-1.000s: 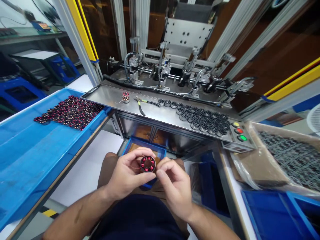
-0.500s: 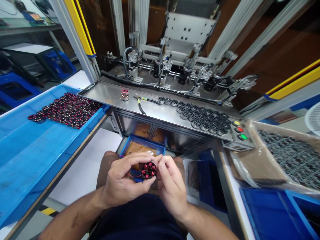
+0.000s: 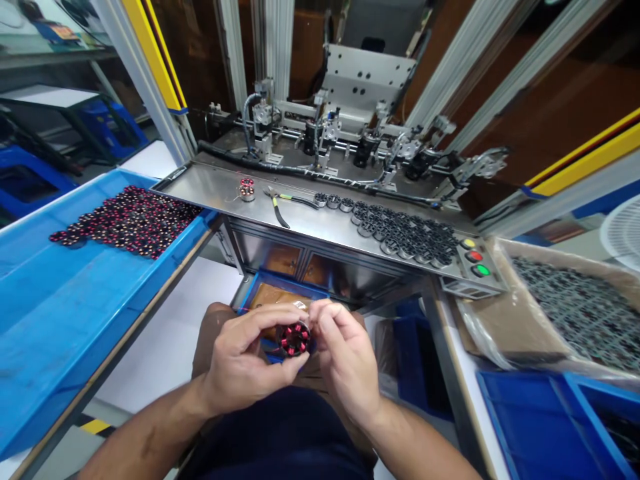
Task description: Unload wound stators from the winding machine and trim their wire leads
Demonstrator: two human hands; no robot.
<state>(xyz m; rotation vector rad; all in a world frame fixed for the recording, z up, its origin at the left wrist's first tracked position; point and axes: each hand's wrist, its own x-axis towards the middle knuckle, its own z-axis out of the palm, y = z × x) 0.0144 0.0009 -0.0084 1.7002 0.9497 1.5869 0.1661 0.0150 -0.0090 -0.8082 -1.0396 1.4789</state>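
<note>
Above my lap, my left hand (image 3: pixel 255 353) curls its thumb and fingers round the rim of a wound motor stator (image 3: pixel 294 339), whose red wire coils face up toward me. Thin red wire shows near the left fingers. Close to the stator's right side is my right hand (image 3: pixel 345 347), thumb and fingertips pinched together. Whatever lies in that pinch is too small to make out. On the steel ledge ahead stand a couple of wound stators (image 3: pixel 247 189), beside cutting pliers (image 3: pixel 276 203) with black and yellow-green handles.
Bare stators (image 3: pixel 405 230) crowd the ledge's right half, near a button box (image 3: pixel 475 263). Behind runs a winding machine (image 3: pixel 320 133). A blue tray (image 3: pixel 60 293) at left holds many wound stators (image 3: pixel 135 220). Rightward are a lined carton (image 3: pixel 520 327) of grey parts and blue bins (image 3: pixel 530 413).
My right fingertips have shifted up slightly and turned beside the stator. My left hand keeps its hold. The pale plate on the machine sits lower and at a different tilt; the view has shifted slightly.
</note>
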